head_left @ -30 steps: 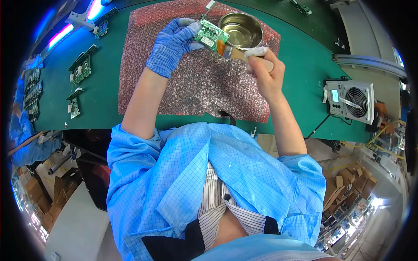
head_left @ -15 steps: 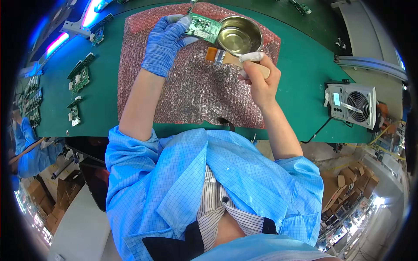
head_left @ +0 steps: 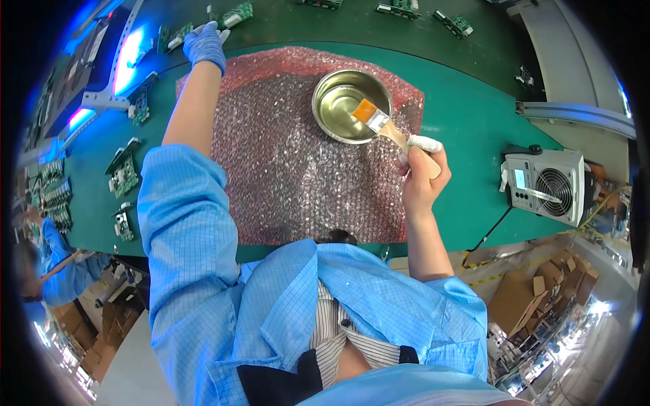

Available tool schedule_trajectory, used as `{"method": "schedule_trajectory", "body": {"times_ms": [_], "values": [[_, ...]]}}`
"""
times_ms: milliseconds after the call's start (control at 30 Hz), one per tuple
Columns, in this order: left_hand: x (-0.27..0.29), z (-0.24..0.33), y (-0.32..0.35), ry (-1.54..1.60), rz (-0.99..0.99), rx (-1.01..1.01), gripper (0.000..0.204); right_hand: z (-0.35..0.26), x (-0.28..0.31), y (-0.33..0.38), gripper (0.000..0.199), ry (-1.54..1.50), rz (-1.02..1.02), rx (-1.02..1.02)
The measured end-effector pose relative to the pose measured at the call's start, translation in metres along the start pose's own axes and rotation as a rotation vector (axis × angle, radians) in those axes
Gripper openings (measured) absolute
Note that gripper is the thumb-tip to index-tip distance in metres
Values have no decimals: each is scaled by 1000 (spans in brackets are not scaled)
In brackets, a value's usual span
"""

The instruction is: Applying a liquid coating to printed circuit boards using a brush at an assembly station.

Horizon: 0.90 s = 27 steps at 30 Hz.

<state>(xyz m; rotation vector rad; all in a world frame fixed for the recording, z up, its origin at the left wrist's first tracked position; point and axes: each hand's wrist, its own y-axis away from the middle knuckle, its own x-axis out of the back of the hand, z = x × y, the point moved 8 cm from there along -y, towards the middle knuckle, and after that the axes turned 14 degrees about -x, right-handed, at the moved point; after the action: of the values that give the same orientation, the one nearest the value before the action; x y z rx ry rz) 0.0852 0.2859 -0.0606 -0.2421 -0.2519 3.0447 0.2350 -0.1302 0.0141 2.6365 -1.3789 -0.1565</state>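
My right hand (head_left: 423, 179) is bare and grips the wooden handle of a flat brush (head_left: 389, 128). Its orange bristles rest inside a round metal bowl (head_left: 342, 108) that stands on a pink bubble-wrap sheet (head_left: 291, 176). My left hand (head_left: 205, 44), in a blue glove, is stretched far out to the upper left, over the dark belt beyond the sheet. Just past its fingertips lies a small green circuit board (head_left: 238, 13). Whether the fingers still touch that board is unclear.
The sheet lies on a green bench mat (head_left: 474, 128). A grey fan unit (head_left: 545, 184) stands at the right edge with a cable. Several circuit boards (head_left: 123, 172) lie along the left. Another person in blue (head_left: 61, 271) works at far left. Cardboard boxes (head_left: 542, 298) sit lower right.
My left hand has carried the green board away from the bowl to the far left belt. The right hand has lowered the brush so its bristles sit in the bowl.
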Motion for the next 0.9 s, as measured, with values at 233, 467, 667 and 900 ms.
{"method": "schedule_trajectory", "body": {"times_ms": [233,467,667,900], "values": [[-129,2,39,-161,-507,32,32,15,6,-23,13,-71,64,-32],[-159,-9,24,-927,-727,-241,38,9,-17,-44,11,115,-71,-137],[-120,3,32,-864,-678,-278,22,23,-27,-61,12,246,-160,-172],[-32,57,84,58,-331,-39,22,5,-14,-55,10,163,-86,-84]]}}
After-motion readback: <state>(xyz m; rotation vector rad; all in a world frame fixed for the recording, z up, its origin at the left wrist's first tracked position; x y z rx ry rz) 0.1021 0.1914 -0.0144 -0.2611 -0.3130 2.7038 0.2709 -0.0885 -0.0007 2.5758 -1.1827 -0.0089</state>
